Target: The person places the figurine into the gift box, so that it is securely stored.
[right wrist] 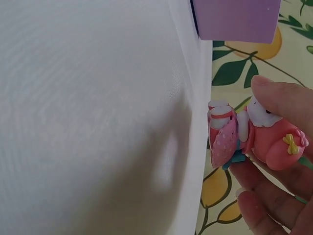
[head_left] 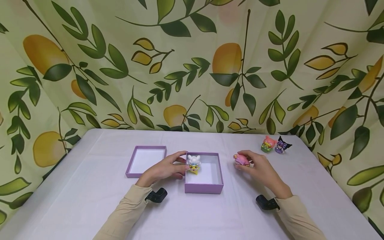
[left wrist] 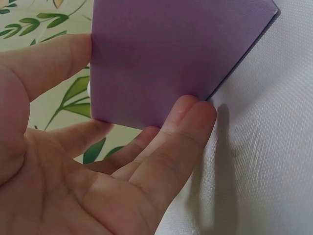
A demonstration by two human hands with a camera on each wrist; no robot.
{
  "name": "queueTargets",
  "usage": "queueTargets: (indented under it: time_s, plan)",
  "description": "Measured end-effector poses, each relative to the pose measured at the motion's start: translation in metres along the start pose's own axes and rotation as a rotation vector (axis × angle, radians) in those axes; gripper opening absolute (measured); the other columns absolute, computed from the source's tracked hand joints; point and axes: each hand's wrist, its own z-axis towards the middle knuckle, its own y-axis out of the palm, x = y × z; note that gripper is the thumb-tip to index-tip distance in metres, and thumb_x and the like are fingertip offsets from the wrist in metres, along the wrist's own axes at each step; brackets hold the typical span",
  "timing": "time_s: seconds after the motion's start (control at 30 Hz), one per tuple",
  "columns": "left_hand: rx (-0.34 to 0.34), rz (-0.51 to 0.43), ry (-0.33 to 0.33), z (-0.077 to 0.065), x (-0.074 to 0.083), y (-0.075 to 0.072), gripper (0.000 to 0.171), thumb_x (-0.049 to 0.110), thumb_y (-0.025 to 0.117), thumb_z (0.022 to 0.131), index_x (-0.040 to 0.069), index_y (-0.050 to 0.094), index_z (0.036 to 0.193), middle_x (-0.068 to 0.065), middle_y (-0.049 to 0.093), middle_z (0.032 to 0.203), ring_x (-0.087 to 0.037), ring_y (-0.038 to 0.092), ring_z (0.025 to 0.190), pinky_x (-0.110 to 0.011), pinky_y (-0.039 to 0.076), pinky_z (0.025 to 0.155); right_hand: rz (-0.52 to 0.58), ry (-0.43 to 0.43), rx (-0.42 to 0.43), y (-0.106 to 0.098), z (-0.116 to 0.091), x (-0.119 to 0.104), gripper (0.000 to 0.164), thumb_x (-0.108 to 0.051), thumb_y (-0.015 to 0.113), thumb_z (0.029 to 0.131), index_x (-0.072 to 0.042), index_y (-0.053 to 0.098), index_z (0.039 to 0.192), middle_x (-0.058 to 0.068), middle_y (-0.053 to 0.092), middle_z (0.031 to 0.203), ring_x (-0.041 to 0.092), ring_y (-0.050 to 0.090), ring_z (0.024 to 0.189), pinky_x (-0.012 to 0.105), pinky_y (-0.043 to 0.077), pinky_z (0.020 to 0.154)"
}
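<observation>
An open purple box (head_left: 204, 188) with a white inside stands mid-table. A figurine with a white hood and yellow lower part (head_left: 193, 163) is inside by its left wall. My left hand (head_left: 168, 167) holds that side of the box, thumb at the rim and other fingers against the outer wall (left wrist: 161, 54). To the right of the box, my right hand (head_left: 260, 167) grips a pink figurine (head_left: 241, 160) above the cloth. In the right wrist view this figurine (right wrist: 279, 142) lies sideways between thumb and fingers, showing a white face and a yellow bow.
A shallow purple lid (head_left: 146, 161), white inside, lies left of the box. At the back right stand a pink, yellow and green figurine (head_left: 268, 144) and a black and purple figurine (head_left: 282, 145). White cloth (head_left: 231, 213) covers the table; a leaf-patterned curtain (head_left: 192, 83) hangs behind.
</observation>
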Motion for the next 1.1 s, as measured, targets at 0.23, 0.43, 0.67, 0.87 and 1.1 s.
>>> queueTargets:
  time_s: [0.23,0.43,0.67,0.87,1.1]
  plan:
    - [0.003,-0.002,0.001,-0.001,0.001,0.0,0.073,0.017,0.066,0.095,0.007,0.026,0.155,-0.025,0.044,0.138,-0.016,0.066,0.085,-0.037,0.06,0.087,0.0,-0.047,0.003,0.003,0.002,-0.005,0.049,-0.017,0.082,0.082,-0.002,0.063,0.125,0.011,0.072,0.108,0.019,0.061,0.088,0.033,0.055,0.074]
    - [-0.001,0.002,0.002,-0.001,0.002,0.0,0.073,0.018,0.065,0.096,0.006,0.025,0.156,-0.025,0.044,0.138,-0.017,0.067,0.086,-0.037,0.06,0.088,0.0,-0.079,0.013,0.003,0.006,-0.01,0.047,-0.015,0.082,0.081,-0.002,0.064,0.123,0.011,0.072,0.107,0.018,0.059,0.086,0.032,0.054,0.072]
    - [0.003,0.01,0.001,-0.001,0.001,0.0,0.073,0.018,0.066,0.095,0.006,0.026,0.155,-0.026,0.044,0.138,-0.018,0.067,0.086,-0.037,0.059,0.088,0.001,-0.095,0.016,0.005,0.014,-0.019,0.048,-0.017,0.082,0.081,-0.003,0.064,0.123,0.01,0.072,0.105,0.016,0.058,0.083,0.03,0.052,0.07]
    - [0.005,0.021,0.001,0.0,0.001,0.0,0.073,0.019,0.066,0.095,0.006,0.026,0.156,-0.025,0.045,0.138,-0.017,0.067,0.085,-0.036,0.059,0.087,0.009,-0.094,0.007,0.006,0.02,-0.026,0.049,-0.019,0.082,0.081,-0.004,0.064,0.124,0.009,0.072,0.105,0.016,0.059,0.084,0.031,0.052,0.071]
    - [0.002,0.018,0.001,-0.001,0.002,0.0,0.073,0.019,0.066,0.095,0.006,0.026,0.155,-0.025,0.044,0.138,-0.017,0.067,0.087,-0.036,0.059,0.088,0.017,-0.116,0.005,0.005,0.025,-0.032,0.048,-0.019,0.082,0.081,-0.005,0.064,0.124,0.009,0.073,0.105,0.017,0.061,0.086,0.035,0.053,0.074]
